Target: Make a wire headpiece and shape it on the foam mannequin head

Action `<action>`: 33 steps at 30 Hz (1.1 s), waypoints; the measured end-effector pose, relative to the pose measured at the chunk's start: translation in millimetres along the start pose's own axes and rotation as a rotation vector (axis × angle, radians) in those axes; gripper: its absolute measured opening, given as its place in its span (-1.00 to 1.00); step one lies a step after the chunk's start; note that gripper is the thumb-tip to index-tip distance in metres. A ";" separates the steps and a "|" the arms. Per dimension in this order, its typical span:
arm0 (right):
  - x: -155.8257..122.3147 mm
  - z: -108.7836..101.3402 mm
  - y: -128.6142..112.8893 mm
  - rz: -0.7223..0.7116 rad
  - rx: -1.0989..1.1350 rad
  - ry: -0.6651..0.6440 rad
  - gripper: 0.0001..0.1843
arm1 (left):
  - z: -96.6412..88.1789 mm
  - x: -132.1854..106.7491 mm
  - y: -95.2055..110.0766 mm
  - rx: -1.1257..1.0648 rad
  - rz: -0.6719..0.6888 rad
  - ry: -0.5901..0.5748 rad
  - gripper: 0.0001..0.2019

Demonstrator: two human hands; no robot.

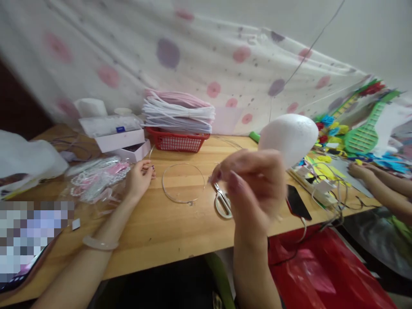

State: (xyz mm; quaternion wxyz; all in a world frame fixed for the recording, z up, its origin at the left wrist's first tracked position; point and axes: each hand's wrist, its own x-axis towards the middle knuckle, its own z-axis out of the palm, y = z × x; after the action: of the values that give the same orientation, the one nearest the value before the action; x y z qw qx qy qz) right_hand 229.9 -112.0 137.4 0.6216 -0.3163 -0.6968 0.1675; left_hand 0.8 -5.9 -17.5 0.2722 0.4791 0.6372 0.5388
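Note:
My left hand (140, 178) rests on the table beside the plastic bags, its fingers closed in a pinch. A thin pale strand (151, 151) shows just above its fingertips; whether they hold it is unclear. Raised close to the camera, my right hand (255, 184) has thumb and fingers pressed together, slightly blurred. Anything in that pinch is too small to make out. Between the hands lies a thin wire hoop (163, 185), with a small bit at its lower edge. White-handled scissors (222, 202) lie partly behind my right hand.
A red basket (178, 142) holds bundled pink and white pipe cleaners (178, 112). White boxes (120, 139) and bags of beads (96, 178) stand left. Rightward are a white foam form (289, 135), a phone (298, 201), a power strip (313, 186) and another person's hands (360, 171).

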 end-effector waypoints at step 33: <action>9.3 16.4 133.2 0.301 -0.634 -0.644 -0.86 | 12.5 -17.0 19.4 0.171 0.308 -0.281 -0.67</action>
State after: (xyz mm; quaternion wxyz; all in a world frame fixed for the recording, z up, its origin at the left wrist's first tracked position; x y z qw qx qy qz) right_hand 244.6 -4.4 58.1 0.2159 -0.5196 -0.8173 0.1243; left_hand 24.4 -16.8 -5.4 0.2310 0.6626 0.5557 0.4459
